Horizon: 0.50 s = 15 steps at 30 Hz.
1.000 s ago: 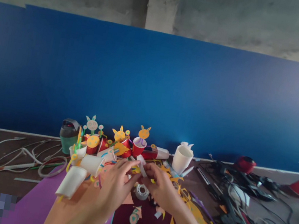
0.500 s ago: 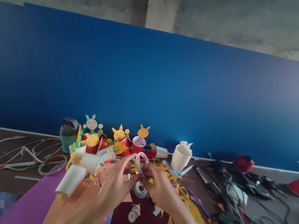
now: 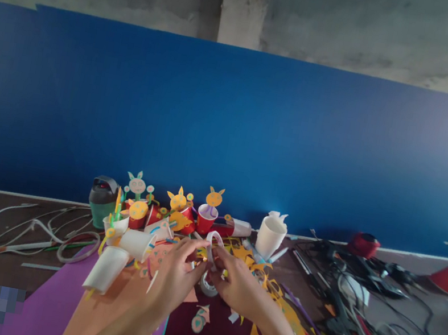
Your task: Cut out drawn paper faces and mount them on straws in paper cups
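"Fingers (image 3: 193, 247) first: pinching or spread?"

"On the right hand (image 3: 240, 286), thumb and forefinger pinch one narrow white paper strip (image 3: 217, 236). On the left hand (image 3: 177, 272), they curl against its left side; I cannot tell whether they close on it."

"Where is it, and how does it point?"

"Between the two hands. It is bent into an arch, crown up, sides running down to the fingertips, so its long axis is a curve."

"And the count around it?"

"One white ring-shaped roll of tape (image 3: 208, 290), partly hidden by the right hand; three eared paper heads (image 3: 214, 197) behind, one pale, two orange; two plain white paper cups (image 3: 106, 269) left of the left hand."
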Each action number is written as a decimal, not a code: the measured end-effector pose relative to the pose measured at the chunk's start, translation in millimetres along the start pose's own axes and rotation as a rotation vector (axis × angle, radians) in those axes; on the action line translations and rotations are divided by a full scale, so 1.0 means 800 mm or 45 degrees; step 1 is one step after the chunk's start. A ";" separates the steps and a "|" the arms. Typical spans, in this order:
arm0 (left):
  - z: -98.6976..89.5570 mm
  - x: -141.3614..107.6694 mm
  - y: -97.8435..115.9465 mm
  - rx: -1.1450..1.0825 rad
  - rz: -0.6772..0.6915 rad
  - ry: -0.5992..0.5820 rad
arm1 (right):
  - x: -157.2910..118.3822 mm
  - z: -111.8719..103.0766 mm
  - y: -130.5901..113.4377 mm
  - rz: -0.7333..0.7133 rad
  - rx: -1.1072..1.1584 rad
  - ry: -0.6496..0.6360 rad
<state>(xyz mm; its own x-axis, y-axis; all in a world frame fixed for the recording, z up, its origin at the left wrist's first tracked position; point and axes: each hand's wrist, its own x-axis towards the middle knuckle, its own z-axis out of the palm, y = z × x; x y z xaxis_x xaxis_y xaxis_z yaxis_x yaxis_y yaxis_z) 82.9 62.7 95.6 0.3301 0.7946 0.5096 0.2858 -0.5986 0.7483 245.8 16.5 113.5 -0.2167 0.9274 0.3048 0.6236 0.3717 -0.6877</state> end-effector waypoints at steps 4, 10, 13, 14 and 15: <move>0.001 0.000 0.001 -0.010 -0.049 0.007 | -0.001 0.002 0.002 0.005 0.006 -0.031; 0.005 -0.002 -0.003 -0.082 -0.119 -0.029 | -0.001 0.004 0.003 0.016 -0.004 -0.023; 0.007 -0.002 -0.004 -0.098 -0.151 -0.032 | 0.000 0.002 0.003 0.018 0.005 -0.039; 0.006 -0.002 -0.004 -0.095 -0.149 -0.039 | 0.000 0.001 0.003 0.013 0.011 -0.038; 0.006 -0.002 -0.004 -0.083 -0.135 -0.042 | 0.000 0.001 0.003 0.008 0.014 -0.035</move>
<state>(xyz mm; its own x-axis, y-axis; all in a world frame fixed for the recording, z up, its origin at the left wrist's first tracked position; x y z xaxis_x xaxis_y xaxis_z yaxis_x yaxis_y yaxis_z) 85.7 63.2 90.4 0.3309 0.8488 0.4124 0.2619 -0.5025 0.8240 246.8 17.6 111.4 -0.2333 0.9304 0.2827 0.6166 0.3663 -0.6969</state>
